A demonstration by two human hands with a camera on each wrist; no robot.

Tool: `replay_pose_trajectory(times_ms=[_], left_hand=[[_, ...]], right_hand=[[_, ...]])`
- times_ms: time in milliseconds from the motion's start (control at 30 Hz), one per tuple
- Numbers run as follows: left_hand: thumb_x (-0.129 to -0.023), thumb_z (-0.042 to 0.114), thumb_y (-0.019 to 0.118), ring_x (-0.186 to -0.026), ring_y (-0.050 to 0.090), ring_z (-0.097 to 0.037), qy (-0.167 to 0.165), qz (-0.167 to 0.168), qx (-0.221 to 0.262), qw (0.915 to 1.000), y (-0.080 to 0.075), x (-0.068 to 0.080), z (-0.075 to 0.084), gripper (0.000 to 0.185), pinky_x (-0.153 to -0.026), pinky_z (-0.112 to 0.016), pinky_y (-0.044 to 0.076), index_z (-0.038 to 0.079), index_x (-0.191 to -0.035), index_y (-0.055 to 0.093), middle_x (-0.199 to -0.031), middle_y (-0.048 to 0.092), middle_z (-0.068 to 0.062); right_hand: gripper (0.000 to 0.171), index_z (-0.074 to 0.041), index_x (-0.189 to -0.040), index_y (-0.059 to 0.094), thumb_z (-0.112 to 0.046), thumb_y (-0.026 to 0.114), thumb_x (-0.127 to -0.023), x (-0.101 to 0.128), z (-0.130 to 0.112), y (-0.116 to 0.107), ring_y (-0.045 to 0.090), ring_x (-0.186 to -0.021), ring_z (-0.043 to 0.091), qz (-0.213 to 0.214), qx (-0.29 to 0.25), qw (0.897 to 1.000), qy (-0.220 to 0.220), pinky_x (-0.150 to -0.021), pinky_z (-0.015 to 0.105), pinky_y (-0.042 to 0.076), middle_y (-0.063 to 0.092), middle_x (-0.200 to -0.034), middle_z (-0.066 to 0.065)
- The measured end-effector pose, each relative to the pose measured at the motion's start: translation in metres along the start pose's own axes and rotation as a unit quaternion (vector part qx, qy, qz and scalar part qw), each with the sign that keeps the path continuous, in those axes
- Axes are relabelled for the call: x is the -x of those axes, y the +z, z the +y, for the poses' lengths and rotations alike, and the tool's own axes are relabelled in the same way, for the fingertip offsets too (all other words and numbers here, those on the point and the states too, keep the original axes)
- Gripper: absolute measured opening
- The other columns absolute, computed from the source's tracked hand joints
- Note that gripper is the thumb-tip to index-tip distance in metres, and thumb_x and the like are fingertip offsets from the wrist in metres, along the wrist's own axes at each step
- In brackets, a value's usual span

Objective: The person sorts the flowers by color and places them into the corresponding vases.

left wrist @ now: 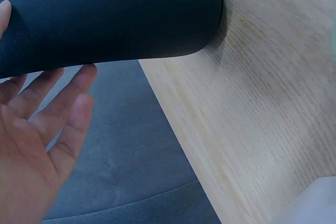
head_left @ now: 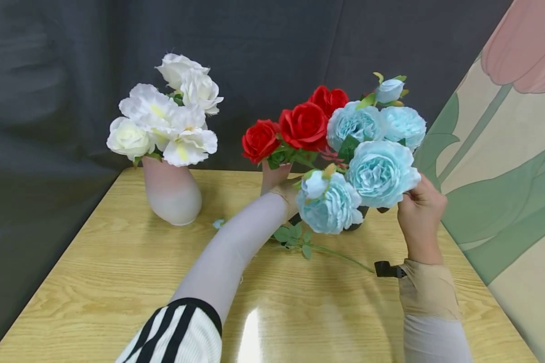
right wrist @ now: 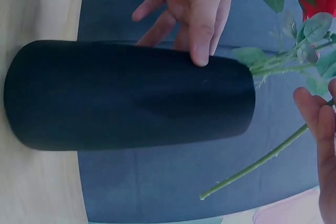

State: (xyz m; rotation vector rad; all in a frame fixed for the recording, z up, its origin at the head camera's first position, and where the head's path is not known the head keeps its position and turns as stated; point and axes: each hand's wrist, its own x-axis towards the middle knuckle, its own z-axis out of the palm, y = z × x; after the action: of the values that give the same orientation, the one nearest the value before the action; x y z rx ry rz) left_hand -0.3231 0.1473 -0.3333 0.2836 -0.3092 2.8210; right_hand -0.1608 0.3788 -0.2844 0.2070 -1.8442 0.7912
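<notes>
The left hand (right wrist: 191,3) steadied the black vase (right wrist: 131,95) with relaxed fingers near the table's (head_left: 118,262) far edge while the right hand (head_left: 420,214) pinched a blue flower stem (right wrist: 252,163), which judging by this needed guiding into the vase mouth.

looks like a staged flower-arranging corner: wooden table (head_left: 118,282), dark cloth backdrop (head_left: 50,75), painted tulip panel (head_left: 504,151), vases of artificial flowers (head_left: 168,121).

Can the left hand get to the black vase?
Probably yes: the left hand already touches the black vase with straight fingers, and nothing sits between them.
</notes>
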Motion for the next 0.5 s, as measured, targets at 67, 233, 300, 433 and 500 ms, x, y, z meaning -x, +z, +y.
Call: replay_pose_trajectory(times_ms=[67, 233, 300, 433, 500], left_hand=[[-0.105, 0.019, 0.046, -0.129, 0.05, -0.012, -0.018, 0.021, 0.046, 0.9986, -0.01, -0.011, 0.004, 0.023, -0.114, -0.027, 0.036, 0.003, -0.115, 0.059, -0.116, 0.061, -0.004], [-0.1, 0.024, 0.056, -0.139, 0.042, -0.014, -0.042, 0.012, 0.046, 0.9979, -0.042, -0.04, 0.01, 0.038, -0.118, -0.031, 0.034, 0.008, -0.134, 0.054, -0.138, 0.054, -0.001], [-0.098, 0.022, 0.057, -0.133, 0.046, -0.014, -0.039, 0.002, 0.027, 0.9989, -0.043, -0.042, 0.01, 0.035, -0.116, -0.032, 0.036, 0.008, -0.131, 0.055, -0.132, 0.057, -0.001], [-0.09, 0.014, 0.061, -0.137, 0.042, -0.014, -0.046, 0.002, 0.071, 0.9964, -0.031, -0.032, 0.008, 0.043, -0.12, -0.028, 0.028, 0.004, -0.131, 0.051, -0.129, 0.056, -0.006], [-0.083, 0.011, 0.067, -0.138, 0.041, -0.013, -0.044, -0.009, 0.059, 0.9972, -0.037, -0.034, 0.009, 0.052, -0.121, -0.027, 0.026, 0.004, -0.132, 0.05, -0.13, 0.056, -0.005]], right_hand=[[0.035, 0.006, -0.056, 0.048, 0.009, 0.057, -0.089, -0.004, -0.002, 0.003, 0.027, -0.058, -0.003, 0.008, 0.001, 1.0, -0.004, -0.055, 0.017, 0.018, 0.042, -0.062, -0.006], [0.034, 0.008, -0.062, 0.055, -0.002, 0.068, -0.092, -0.01, -0.009, 0.008, 0.032, -0.06, -0.005, 0.026, -0.012, 1.0, -0.005, -0.058, 0.015, 0.022, 0.043, -0.065, -0.02], [0.031, 0.009, -0.066, 0.059, -0.005, 0.07, -0.091, -0.011, -0.012, 0.011, 0.034, -0.062, -0.007, 0.035, -0.018, 0.999, -0.004, -0.06, 0.014, 0.025, 0.045, -0.068, -0.027], [0.037, 0.008, -0.06, 0.053, -0.006, 0.068, -0.092, -0.015, -0.015, 0.018, 0.035, -0.06, -0.01, 0.039, -0.033, 0.999, 0.0, -0.058, 0.014, 0.025, 0.044, -0.064, -0.026], [0.04, 0.006, -0.059, 0.049, -0.006, 0.064, -0.094, -0.018, -0.016, 0.022, 0.033, -0.058, -0.01, 0.034, -0.037, 0.999, 0.002, -0.056, 0.015, 0.022, 0.041, -0.061, -0.022]])
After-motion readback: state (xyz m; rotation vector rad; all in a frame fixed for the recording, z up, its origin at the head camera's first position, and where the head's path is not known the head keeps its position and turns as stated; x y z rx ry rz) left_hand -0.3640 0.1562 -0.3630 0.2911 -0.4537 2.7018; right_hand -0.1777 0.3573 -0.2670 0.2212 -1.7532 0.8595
